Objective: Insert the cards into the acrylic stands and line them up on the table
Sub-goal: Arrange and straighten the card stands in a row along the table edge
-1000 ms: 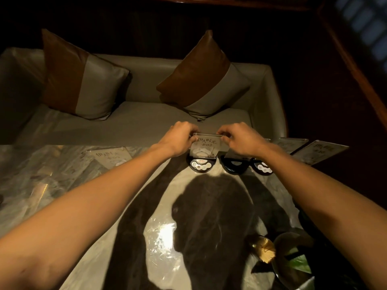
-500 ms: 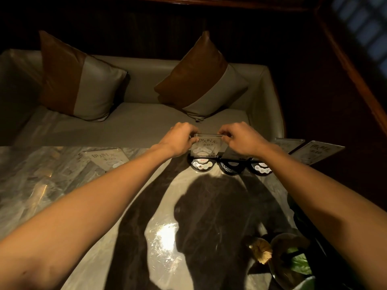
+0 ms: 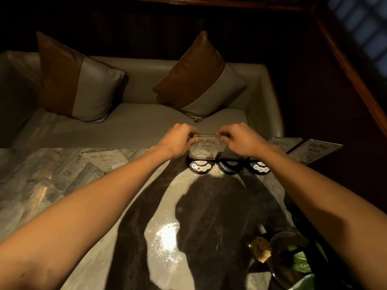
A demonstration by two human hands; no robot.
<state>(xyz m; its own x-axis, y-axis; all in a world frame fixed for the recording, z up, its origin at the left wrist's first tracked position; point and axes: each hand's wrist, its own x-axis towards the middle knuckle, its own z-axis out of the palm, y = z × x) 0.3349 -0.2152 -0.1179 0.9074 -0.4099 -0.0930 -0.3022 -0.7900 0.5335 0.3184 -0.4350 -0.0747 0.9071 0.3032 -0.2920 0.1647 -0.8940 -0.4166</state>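
Observation:
A clear acrylic stand with a printed card [image 3: 206,147] stands upright on a round black base [image 3: 200,166] at the far edge of the marble table [image 3: 62,185]. My left hand [image 3: 178,141] pinches its top left corner and my right hand [image 3: 238,141] pinches its top right corner. Two more black bases [image 3: 230,167] [image 3: 260,167] sit in a row to the right of it. Another carded acrylic panel [image 3: 104,161] lies flat at the left. Two carded panels [image 3: 284,143] [image 3: 314,150] lie tilted at the far right.
A grey sofa [image 3: 134,122] with two brown-and-grey cushions [image 3: 77,80] [image 3: 199,80] stands behind the table. A bowl with green leaves [image 3: 293,260] and a small gold ornament [image 3: 261,249] sit at the near right. Dark wood wall at the right.
Both hands stay on the top corners of the stand on the left base. The view has shifted slightly; the stand sits a little more upright.

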